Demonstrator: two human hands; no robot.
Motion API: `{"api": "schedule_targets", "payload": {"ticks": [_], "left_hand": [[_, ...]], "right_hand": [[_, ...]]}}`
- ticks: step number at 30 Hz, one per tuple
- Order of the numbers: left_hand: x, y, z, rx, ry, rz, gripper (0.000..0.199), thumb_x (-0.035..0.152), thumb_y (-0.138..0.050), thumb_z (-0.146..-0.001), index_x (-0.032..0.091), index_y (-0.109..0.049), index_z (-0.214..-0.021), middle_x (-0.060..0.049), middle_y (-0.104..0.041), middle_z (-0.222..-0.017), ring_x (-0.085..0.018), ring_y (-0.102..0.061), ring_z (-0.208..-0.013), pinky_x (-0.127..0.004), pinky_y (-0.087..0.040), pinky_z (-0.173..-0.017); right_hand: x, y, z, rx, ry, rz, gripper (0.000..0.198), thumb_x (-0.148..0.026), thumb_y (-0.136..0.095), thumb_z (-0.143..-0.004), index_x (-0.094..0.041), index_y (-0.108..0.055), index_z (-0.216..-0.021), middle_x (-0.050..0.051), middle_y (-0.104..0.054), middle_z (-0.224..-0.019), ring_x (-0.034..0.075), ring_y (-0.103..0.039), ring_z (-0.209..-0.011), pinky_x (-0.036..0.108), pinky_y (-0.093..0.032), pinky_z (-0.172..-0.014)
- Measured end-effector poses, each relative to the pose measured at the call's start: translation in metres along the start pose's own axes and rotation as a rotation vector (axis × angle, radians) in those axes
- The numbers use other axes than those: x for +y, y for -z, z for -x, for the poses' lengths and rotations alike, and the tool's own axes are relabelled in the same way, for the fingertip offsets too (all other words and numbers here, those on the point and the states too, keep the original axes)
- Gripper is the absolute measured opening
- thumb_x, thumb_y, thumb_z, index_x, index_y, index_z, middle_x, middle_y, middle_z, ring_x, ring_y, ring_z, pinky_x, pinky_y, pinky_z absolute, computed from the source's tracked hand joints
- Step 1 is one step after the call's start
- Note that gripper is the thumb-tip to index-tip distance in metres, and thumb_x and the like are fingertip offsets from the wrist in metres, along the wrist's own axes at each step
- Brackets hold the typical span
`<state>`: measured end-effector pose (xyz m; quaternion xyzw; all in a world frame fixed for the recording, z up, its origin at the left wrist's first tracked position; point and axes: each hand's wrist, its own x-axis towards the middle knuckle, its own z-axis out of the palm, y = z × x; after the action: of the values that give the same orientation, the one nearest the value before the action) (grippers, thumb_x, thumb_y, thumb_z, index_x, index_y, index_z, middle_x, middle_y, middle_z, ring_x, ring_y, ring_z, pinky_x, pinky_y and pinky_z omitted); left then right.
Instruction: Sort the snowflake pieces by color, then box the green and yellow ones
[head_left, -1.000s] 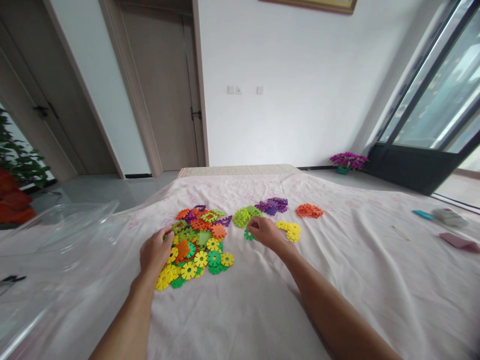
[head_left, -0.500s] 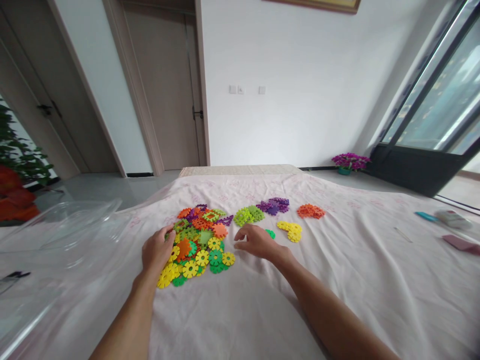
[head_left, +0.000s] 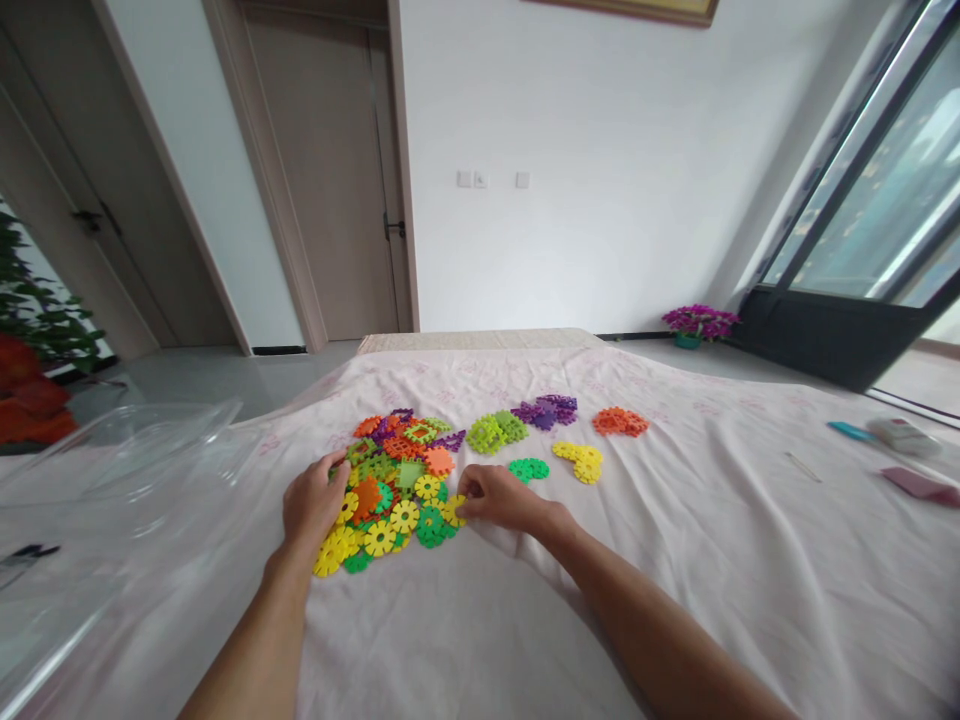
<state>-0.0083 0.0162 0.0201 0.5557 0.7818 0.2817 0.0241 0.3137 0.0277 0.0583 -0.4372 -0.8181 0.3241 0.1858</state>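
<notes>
A mixed heap of plastic interlocking pieces (head_left: 409,475) in yellow, green, orange and purple lies on the bedspread. My left hand (head_left: 311,500) rests against the heap's left side, fingers loosely curved and apart, with nothing seen in its grasp. At the right edge of the heap, my right hand (head_left: 495,495) pinches a yellow notched disc (head_left: 453,511) between thumb and fingers. That disc still lies beside a green disc (head_left: 430,526). Just beyond the right hand are small groups of green discs (head_left: 529,469) and yellow discs (head_left: 581,460).
Lime-green pieces (head_left: 491,432), purple pieces (head_left: 546,411) and orange pieces (head_left: 621,422) form separate groups farther back. Clear plastic containers (head_left: 150,450) stand at left. A thin stick (head_left: 802,466), a blue item (head_left: 850,431) and a pink item (head_left: 919,484) lie at right.
My right hand has moved slightly left and down to the heap's edge, closing on a yellow disc. The green discs behind it are now uncovered. My left hand stays put.
</notes>
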Motion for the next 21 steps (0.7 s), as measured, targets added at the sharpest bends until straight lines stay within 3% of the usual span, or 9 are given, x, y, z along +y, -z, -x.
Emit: {"api": "schedule_targets", "payload": {"ticks": [4,8,15,21], "left_hand": [[0.002,0.002,0.000,-0.011,0.019,-0.004,0.045,0.045,-0.038,-0.093,0.026,-0.064,-0.125,-0.007,-0.072,-0.119,-0.026,-0.066,-0.107,-0.034,-0.048,-0.089],[0.002,0.002,-0.001,-0.021,0.029,-0.008,0.046,0.046,-0.037,-0.093,0.027,-0.063,-0.125,-0.007,-0.071,-0.121,-0.027,-0.066,-0.108,-0.035,-0.048,-0.089],[0.002,0.003,-0.001,-0.031,0.038,-0.009,0.046,0.047,-0.037,-0.093,0.027,-0.063,-0.126,-0.007,-0.070,-0.123,-0.028,-0.065,-0.112,-0.037,-0.048,-0.091],[0.006,0.006,0.001,-0.037,0.046,-0.017,0.047,0.046,-0.036,-0.093,0.026,-0.062,-0.127,-0.008,-0.070,-0.124,-0.028,-0.064,-0.113,-0.037,-0.048,-0.092]], "right_hand": [[0.007,0.013,-0.003,0.108,-0.008,-0.017,0.006,-0.021,-0.067,-0.076,-0.018,-0.067,-0.082,-0.004,-0.062,-0.070,0.009,-0.052,-0.062,0.020,-0.033,-0.055],[0.026,0.041,-0.005,0.246,-0.068,0.063,0.007,-0.020,-0.062,-0.076,-0.018,-0.068,-0.077,-0.002,-0.064,-0.069,0.011,-0.055,-0.063,0.021,-0.033,-0.056],[0.071,0.097,0.013,0.420,-0.286,0.222,0.010,-0.023,-0.061,-0.072,-0.019,-0.071,-0.074,0.000,-0.068,-0.068,0.014,-0.059,-0.064,0.022,-0.034,-0.056],[0.097,0.117,0.029,0.454,-0.497,0.377,0.012,-0.023,-0.063,-0.069,-0.020,-0.074,-0.075,0.005,-0.071,-0.076,0.018,-0.063,-0.070,0.025,-0.036,-0.058]]}}
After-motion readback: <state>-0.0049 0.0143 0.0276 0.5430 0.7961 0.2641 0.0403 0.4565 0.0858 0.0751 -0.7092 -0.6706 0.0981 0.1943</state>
